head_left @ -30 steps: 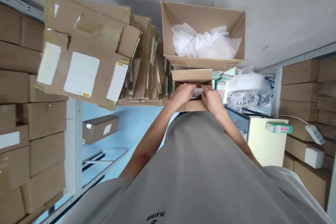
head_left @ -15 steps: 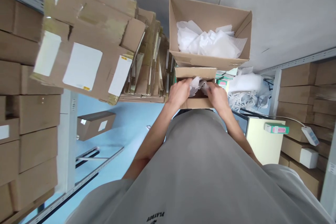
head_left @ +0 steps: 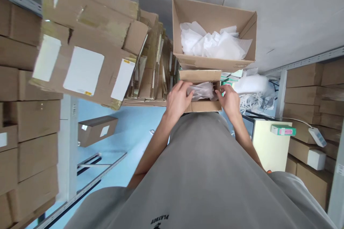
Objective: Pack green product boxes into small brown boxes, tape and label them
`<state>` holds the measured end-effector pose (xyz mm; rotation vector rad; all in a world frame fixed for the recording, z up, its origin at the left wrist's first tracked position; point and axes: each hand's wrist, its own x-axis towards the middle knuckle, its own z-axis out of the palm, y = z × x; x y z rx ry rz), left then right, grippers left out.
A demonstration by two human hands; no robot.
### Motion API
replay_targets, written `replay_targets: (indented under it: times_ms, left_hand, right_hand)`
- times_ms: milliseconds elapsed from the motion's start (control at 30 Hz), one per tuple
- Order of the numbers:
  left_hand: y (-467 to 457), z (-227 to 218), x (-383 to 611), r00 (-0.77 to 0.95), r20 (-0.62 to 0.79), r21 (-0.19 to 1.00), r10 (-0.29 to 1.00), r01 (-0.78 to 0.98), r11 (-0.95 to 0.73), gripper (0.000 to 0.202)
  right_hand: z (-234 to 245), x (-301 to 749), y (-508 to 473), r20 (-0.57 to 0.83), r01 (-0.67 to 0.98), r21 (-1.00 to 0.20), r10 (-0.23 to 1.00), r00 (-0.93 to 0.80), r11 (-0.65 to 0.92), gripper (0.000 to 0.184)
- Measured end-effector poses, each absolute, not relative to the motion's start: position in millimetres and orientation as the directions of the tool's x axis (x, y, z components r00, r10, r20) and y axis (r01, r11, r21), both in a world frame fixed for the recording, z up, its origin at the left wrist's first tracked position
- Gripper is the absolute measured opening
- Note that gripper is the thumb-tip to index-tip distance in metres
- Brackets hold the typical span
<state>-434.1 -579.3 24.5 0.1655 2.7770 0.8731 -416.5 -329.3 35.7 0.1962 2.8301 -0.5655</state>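
A small open cardboard box stands close against my body, its far flap raised. Inside lies white, semi-clear wrapping material, crumpled and stretched across the opening; whether something is wrapped in it cannot be made out. At the box's left edge is my left hand, thumb and fingers apart, fingertips beside the wrapping. My right hand is at the right edge, its thumb and index finger spread near the box's side. Behind the small box stands a larger open carton with loose white packing sheets.
Flattened cardboard is stacked at the left, leaning over the side. Shredded paper lies to the right, near a green-and-pink packet and a power strip. Shelves of brown cartons flank both sides; another carton is below left.
My hands have moved apart, off the wrapping towards the box's left and right edges. The wrapping now lies flatter and wider in the small box.
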Motion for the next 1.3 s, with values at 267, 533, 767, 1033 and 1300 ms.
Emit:
replay_targets:
  times_ms: [267,533,767,1033,1300]
  left_hand:
    - [-608,-6,-414,-0.959,-0.265,0.522,-0.096,-0.227,0.822,0.022]
    - [-603,-2,-410,-0.975,-0.217,0.576,0.043,-0.092,0.812,0.011]
    - [-556,3,-415,-0.889,-0.148,0.651,0.433,0.242,0.719,0.012]
    - [-452,-6,-377,-0.734,-0.094,0.635,0.673,0.476,0.608,0.008]
    - [-293,-45,-283,-0.552,-0.164,0.6,0.818,0.603,0.527,0.012]
  right_hand:
    - [22,-404,-330,-0.412,0.369,-0.276,0.238,-0.88,0.888,0.018]
    - [33,-357,-330,-0.352,0.502,-0.267,0.402,-0.845,0.822,0.02]
    - [44,-259,-312,-0.259,0.735,-0.283,0.689,-0.677,0.616,0.041]
    - [18,-154,-263,-0.228,0.834,-0.401,0.84,-0.492,0.38,0.035]
    - [-11,-23,-167,-0.345,0.908,-0.39,0.89,-0.298,0.153,0.02]
